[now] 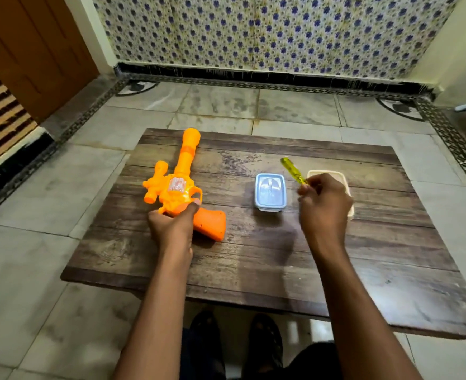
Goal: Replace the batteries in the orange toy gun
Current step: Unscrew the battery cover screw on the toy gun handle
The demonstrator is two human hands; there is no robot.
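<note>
My feet [237,344] sit under the table [253,270]. My left hand [171,223] grips the orange toy gun [179,185], pinning it flat; my right hand [322,204] clasps the screwdriver [293,170], ready for its cover.

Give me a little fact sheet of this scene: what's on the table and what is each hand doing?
surface: low wooden table
toy: orange toy gun lying flat, barrel pointing away
left hand: gripping the gun near its handle
right hand: holding a yellow-handled screwdriver, handle up
containers: blue-lidded box at centre; cream box partly behind the right hand
batteries: none visible
</note>
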